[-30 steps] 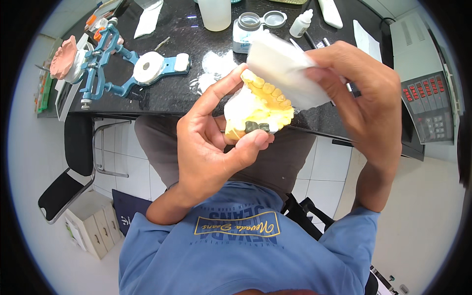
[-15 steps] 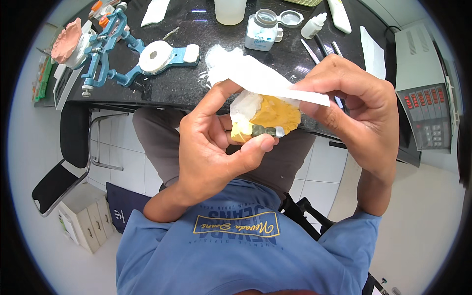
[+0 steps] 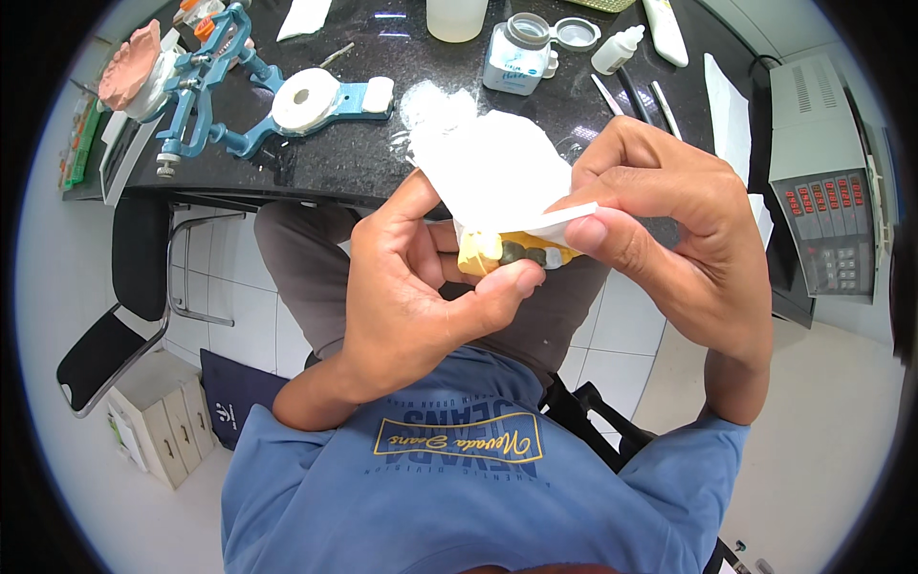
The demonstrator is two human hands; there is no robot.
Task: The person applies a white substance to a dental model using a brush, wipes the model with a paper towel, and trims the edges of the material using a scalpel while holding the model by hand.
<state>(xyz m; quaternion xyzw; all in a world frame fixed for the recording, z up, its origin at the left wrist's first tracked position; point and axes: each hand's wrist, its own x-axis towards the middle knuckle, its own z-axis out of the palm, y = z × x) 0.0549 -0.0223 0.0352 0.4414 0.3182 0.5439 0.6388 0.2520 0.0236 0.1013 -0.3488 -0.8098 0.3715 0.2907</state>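
My left hand [image 3: 402, 277] grips a yellow dental cast [image 3: 478, 253], its thumb along the front and its fingers behind. Dark greenish tooth shapes [image 3: 514, 252] and a pale one stand along the near side of the cast. Pinched between the thumb and fingers of my right hand [image 3: 674, 215] is the edge of a white paper sheet [image 3: 497, 167]. The sheet lies over the cast's top and hides most of it, leaving the near row of teeth in sight. Both hands are above my lap, at the table's near edge.
White powder [image 3: 430, 110] is scattered on the black table [image 3: 349, 177]. A blue articulator [image 3: 206, 96] bearing a pink cast [image 3: 131, 67] stands left. Farther back are an uncapped jar [image 3: 517, 62], a dropper bottle [image 3: 618, 51] and thin tools [image 3: 665, 107]. A control unit [image 3: 824, 182] stands right.
My right hand has drawn the paper down and toward me. It now covers the yellow and white upper surface of the cast that was exposed before. My left hand keeps its grip.
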